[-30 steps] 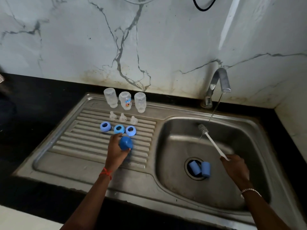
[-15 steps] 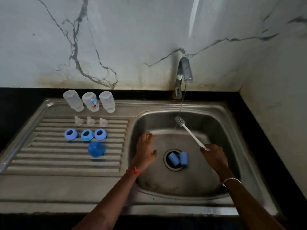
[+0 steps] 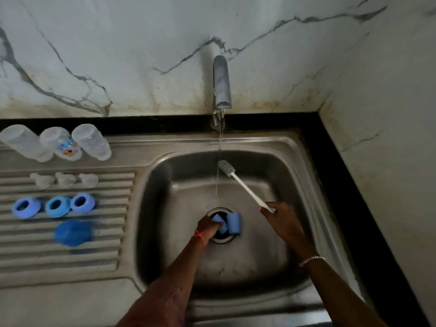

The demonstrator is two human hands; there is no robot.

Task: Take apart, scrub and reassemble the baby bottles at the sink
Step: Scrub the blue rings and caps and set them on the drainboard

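Head view: your left hand (image 3: pixel 208 227) is at the drain in the middle of the sink (image 3: pixel 297 149) basin, fingers curled round a blue cap (image 3: pixel 217 219) — a second cap (image 3: pixel 234 223) lies touching it. Your right hand (image 3: pixel 282 217) grips the brush (image 3: pixel 245 188) by its handle end, bristles just beside the running water (image 3: pixel 219 159). Three bottles (image 3: pixel 90 141) stand along the drainboard's (image 3: pixel 113 241) back edge — teats (image 3: pixel 64 179), rings (image 3: pixel 56 206) and a third cap (image 3: pixel 73 233) in rows toward its front.

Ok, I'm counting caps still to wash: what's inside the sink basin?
A left blue cap, gripped by the left hand, and a right blue cap lie over the drain. Tap water streams in. The drain's opening beneath them is mostly covered.
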